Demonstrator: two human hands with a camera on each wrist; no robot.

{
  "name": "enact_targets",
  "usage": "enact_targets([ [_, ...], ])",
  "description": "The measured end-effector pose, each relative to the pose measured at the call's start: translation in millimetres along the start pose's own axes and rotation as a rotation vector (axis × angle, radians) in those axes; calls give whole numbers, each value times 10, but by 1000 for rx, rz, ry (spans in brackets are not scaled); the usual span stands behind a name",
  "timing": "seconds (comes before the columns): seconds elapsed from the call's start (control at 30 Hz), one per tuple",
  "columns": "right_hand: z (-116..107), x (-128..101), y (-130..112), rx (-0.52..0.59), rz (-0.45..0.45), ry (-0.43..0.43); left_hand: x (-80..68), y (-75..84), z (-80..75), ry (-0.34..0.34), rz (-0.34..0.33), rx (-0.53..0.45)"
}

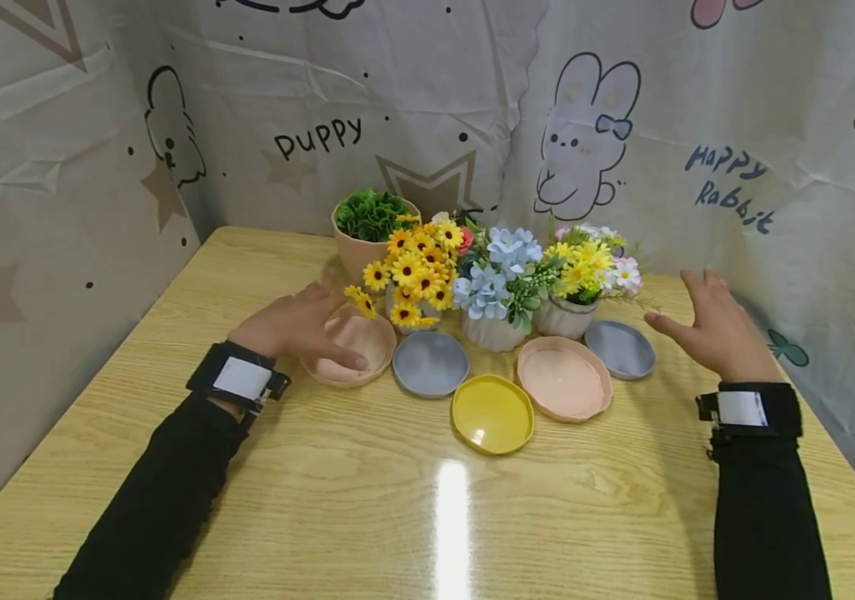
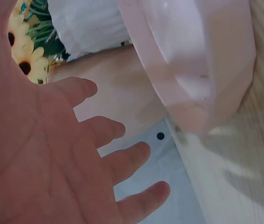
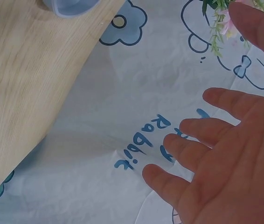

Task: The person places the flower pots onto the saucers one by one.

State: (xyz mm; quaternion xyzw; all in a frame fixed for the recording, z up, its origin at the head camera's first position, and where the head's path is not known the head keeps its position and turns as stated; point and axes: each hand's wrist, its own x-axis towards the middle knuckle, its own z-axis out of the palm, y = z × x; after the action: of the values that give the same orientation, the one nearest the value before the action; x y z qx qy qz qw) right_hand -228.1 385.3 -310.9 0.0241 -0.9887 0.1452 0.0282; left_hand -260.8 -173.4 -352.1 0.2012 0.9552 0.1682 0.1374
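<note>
My left hand hovers with spread fingers over the left pink saucer, near the peach pot of green leaves. In the left wrist view its palm is bare, and the saucer's tilted-looking wall is close by. At the right, my right hand is held above the table with fingers spread, holding nothing. Nearest to it are a grey saucer and a white pot of yellow and pink flowers. In the right wrist view the palm faces the camera.
A pot of orange daisies and a white pot with blue flowers stand in the middle. Before them lie another grey saucer, a yellow saucer and a pink saucer. Printed cloth hangs behind the wooden table.
</note>
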Motion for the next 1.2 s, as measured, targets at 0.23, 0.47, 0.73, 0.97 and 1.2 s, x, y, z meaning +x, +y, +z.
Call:
enact_targets([
  [0.23,-2,3,-17,-2,-6,-8,41,84,81,-23,33,76],
  [0.47,-2,2,-28,-5,-9,-11,81,100,149,-54,40,103],
  [0.73,20,7,-30,-12,-15,-10,103,126,221,-79,32,140],
  [0.97,31,13,-23,-9,-14,-18,105,128,230,-77,33,147],
  [1.2,35,19,-35,22,4,-50,118,133,246,-76,34,163],
])
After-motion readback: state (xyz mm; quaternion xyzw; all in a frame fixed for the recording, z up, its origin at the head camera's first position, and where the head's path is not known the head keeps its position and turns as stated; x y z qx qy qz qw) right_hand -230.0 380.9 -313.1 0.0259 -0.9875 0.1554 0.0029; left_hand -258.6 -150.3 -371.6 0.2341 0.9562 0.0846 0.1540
